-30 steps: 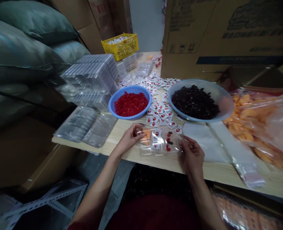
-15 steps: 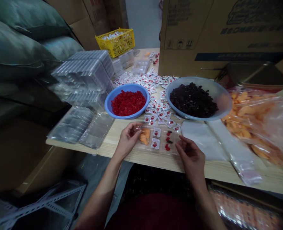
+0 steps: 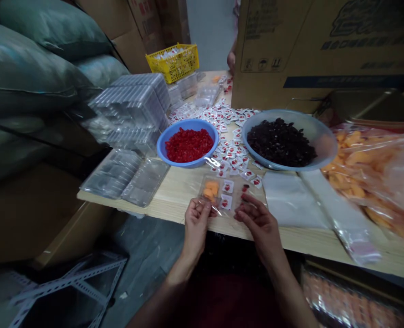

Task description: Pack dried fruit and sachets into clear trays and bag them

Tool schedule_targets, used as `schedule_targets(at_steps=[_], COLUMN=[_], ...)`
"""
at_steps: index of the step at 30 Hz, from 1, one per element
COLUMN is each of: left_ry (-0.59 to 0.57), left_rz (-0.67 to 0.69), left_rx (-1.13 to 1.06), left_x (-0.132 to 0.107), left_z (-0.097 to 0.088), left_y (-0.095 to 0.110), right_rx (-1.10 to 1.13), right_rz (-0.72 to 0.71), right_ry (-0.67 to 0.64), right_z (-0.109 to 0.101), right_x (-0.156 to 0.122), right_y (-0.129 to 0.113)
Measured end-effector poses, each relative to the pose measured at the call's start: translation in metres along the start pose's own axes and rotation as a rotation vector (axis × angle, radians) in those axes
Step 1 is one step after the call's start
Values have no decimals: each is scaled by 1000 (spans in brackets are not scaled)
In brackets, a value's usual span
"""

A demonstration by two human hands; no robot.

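Observation:
A clear plastic case [image 3: 236,195] lies at the table's front edge. Orange pieces [image 3: 211,187] fill its left compartment, two small white sachets with red print [image 3: 227,202] sit in the middle, and red and dark pieces [image 3: 245,188] are on the right, partly covered by fingers. My left hand [image 3: 195,225] pinches the near left edge of the case. With fingers curled and closed, my right hand [image 3: 261,223] grips its near right part. Glints on clear plastic show above the case and by my left fingertips; its exact shape is hard to make out.
Behind the case stand a blue bowl of red pieces [image 3: 161,148] and a bowl of dark pieces [image 3: 326,146], with scattered sachets [image 3: 234,150] between. Stacked clear cases [image 3: 133,98] rise at left. Clear bags [image 3: 294,200] and bagged orange pieces [image 3: 355,159] lie right. Another person's hand [image 3: 231,60] shows behind the carton [image 3: 259,91].
My left hand has moved from the upper left side of the case to its near edge. My right hand has shifted left and inward from the right edge, covering some red and dark pieces.

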State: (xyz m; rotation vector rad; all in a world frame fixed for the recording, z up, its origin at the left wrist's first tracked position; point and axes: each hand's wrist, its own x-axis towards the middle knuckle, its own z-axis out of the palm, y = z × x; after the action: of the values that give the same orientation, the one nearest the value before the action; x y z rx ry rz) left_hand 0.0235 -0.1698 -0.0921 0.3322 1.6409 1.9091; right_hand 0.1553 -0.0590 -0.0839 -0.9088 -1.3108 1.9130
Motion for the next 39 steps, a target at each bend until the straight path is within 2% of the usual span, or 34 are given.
schedule_targets(at_steps=[3, 5, 7, 9, 13, 17, 22, 25, 28, 32, 35, 39], left_ry=[51, 133, 154, 107, 33, 13, -27, -42, -110, -151, -118, -164], left_rz=[68, 172, 258, 308, 395, 432, 504, 518, 451, 286, 103, -189], left_rx=[127, 227, 335, 489, 792, 883, 893, 934, 953, 865, 616, 156], left_x=[1, 13, 31, 50, 78, 92, 104, 102, 88, 57, 39, 19], left_z=[-3, -8, -15, -20, -27, -32, -29, -27, -31, -44, -47, -41], left_y=[-7, -5, -3, -4, -12, -17, -16, -13, -10, -11, -11, 1], right_rx=[-34, -75, -141, -269, -669, -967, -1055, -1047, -954, -545, -225, -21], right_rz=[-9, -5, -6, -47, -184, -309, -349, -344, -326, -168, -33, 13], right_ry=[27, 29, 28, 47, 117, 121, 121, 102, 104, 98, 78, 32], right_z=[-8, -19, -27, -32, -32, -33, -28, -26, -28, -34, -35, -36], right_x=[5, 15, 25, 33, 40, 45, 53, 54, 46, 24, 10, -1], right_y=[7, 10, 13, 17, 26, 30, 33, 35, 38, 43, 38, 16])
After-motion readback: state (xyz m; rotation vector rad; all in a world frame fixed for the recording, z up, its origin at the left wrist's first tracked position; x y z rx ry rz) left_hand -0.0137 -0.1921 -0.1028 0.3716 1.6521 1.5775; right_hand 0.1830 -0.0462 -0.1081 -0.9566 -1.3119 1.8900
